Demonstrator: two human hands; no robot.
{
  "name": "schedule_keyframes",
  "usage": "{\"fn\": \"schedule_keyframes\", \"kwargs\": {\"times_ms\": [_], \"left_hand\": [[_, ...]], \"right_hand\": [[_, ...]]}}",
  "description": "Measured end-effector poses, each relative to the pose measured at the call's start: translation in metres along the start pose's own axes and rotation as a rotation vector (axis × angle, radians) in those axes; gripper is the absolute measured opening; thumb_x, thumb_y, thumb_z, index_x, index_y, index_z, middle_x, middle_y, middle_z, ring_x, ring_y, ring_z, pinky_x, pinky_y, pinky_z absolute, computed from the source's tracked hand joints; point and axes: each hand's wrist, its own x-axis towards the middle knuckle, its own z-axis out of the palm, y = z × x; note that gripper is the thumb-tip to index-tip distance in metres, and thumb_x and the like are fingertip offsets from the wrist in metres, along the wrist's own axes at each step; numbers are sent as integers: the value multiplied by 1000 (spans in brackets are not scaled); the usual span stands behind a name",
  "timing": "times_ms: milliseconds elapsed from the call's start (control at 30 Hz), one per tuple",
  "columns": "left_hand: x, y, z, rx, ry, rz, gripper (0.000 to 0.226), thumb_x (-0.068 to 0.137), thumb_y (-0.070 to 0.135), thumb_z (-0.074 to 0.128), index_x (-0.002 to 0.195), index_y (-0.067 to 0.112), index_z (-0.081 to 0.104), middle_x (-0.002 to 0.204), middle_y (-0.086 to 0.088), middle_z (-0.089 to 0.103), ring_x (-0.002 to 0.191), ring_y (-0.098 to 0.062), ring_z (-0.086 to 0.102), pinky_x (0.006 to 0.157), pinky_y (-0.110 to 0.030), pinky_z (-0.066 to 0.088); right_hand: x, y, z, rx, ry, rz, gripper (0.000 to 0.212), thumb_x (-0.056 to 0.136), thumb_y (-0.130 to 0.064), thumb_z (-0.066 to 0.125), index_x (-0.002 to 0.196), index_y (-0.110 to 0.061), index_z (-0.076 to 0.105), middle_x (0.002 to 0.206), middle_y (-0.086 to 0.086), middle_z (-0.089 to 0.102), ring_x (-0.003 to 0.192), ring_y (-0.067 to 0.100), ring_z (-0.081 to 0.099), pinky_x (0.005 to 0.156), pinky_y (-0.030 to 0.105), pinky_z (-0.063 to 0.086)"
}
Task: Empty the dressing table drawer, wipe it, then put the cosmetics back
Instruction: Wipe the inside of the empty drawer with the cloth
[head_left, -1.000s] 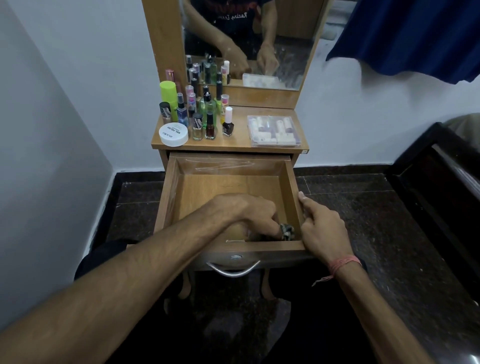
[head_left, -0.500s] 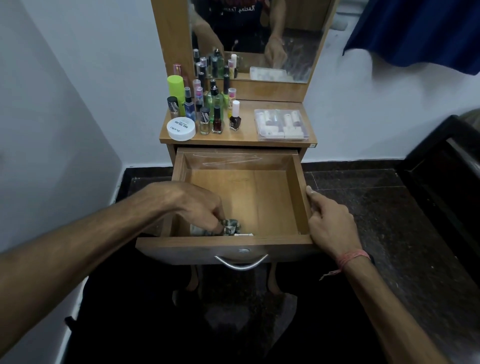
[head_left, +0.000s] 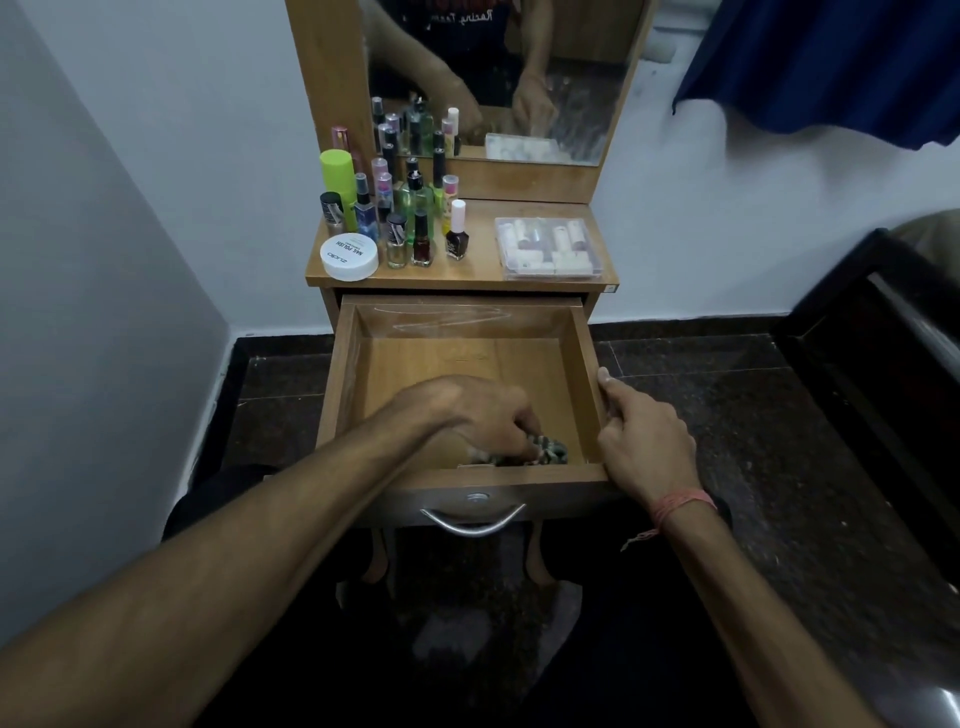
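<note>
The left hand (head_left: 470, 415) pinches a patterned cloth (head_left: 540, 451) at the front of the open drawer (head_left: 584, 343), which holds nothing else; the right hand (head_left: 647, 441) grips the drawer's right wall. Cosmetics (head_left: 410, 218) crowd the tabletop (head_left: 478, 273).

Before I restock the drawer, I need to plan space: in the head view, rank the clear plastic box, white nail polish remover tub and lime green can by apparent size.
1. clear plastic box
2. white nail polish remover tub
3. lime green can, partly hidden, so its rank against the tub is unsure.
</note>
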Motion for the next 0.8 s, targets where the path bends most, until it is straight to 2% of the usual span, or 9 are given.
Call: {"fn": "schedule_keyframes", "kwargs": {"times_ms": [67, 200, 300, 367, 467, 600, 667, 733, 800], "left_hand": [[12, 20, 0, 44, -24, 33, 35, 112, 35, 58, 140, 20, 72, 119, 2, 75, 109, -19, 70, 93, -36, 59], [31, 37, 12, 16, 74, 21, 25, 105, 30, 63, 122, 16, 74, 109, -4, 76, 102, -24, 72, 89, -41, 62], [33, 29, 14, -109, 123, 11, 24, 107, 34, 64, 122, 19, 77, 108, -1, 76, 102, -21, 72, 84, -37, 62], [29, 19, 14, -360, 218, -16, 27, 111, 34, 62, 130, 22, 76, 112, -2, 76, 103, -20, 73, 74, -29, 60], [23, 10, 18, -899, 421, -104, 34, 113, 38, 59, 140, 20, 70, 114, -3, 75, 103, -17, 74, 65, -23, 62], [21, 7, 17, -1258, 499, -97, 28, 114, 28, 53, 116, 17, 79, 98, -4, 85, 95, -20, 80, 90, -44, 68], [14, 6, 16, -1369, 469, -92, 31, 111, 24, 50, 108, 16, 80, 92, -1, 85, 83, -15, 81, 80, -39, 68], [0, -6, 18, -1279, 469, -57, 32, 109, 32, 49, 109, 22, 79, 98, 7, 85, 87, -9, 80, 78, -35, 65], [-21, -27, 19, -934, 644, -27, 34, 104, 47, 49, 112, 35, 79, 112, 22, 79, 104, 2, 73, 89, -31, 59]], "right_hand": [[0, 0, 1, -3, 4, -2, 50, 111, -26, 45, 159, -39, 47, 123, 6, 75, 112, 35, 70, 103, 53, 53], [1, 1, 1, -12, 5, -3, 55, 108, -23, 46, 160, -41, 45, 122, 5, 75, 110, 34, 69, 100, 51, 52], [0, 2, 0, 9, -32, -13, 55, 108, -25, 44, 161, -39, 44, 127, 4, 74, 115, 34, 67, 102, 53, 51], [-2, -2, -5, 37, -24, -44, 57, 102, -30, 40, 159, -37, 45, 140, 1, 67, 124, 33, 63, 104, 54, 49], [-13, -13, -9, 34, 73, -268, 58, 100, -36, 34, 157, -35, 42, 154, -7, 53, 133, 22, 54, 102, 53, 55], [-14, -40, 2, 133, 5, -374, 69, 103, -43, 58, 166, -37, 30, 158, -14, 51, 139, 10, 52, 109, 41, 52], [-4, -54, 7, 163, -47, -294, 75, 99, -43, 67, 165, -32, 33, 152, -8, 57, 137, 15, 55, 111, 37, 46], [16, -67, 8, 154, -91, -195, 61, 97, -36, 74, 152, -29, 48, 136, -2, 66, 127, 21, 61, 100, 32, 43], [35, -79, 5, 247, -216, 17, 47, 98, -35, 75, 139, -21, 58, 128, 2, 69, 120, 23, 64, 95, 30, 43]]}}
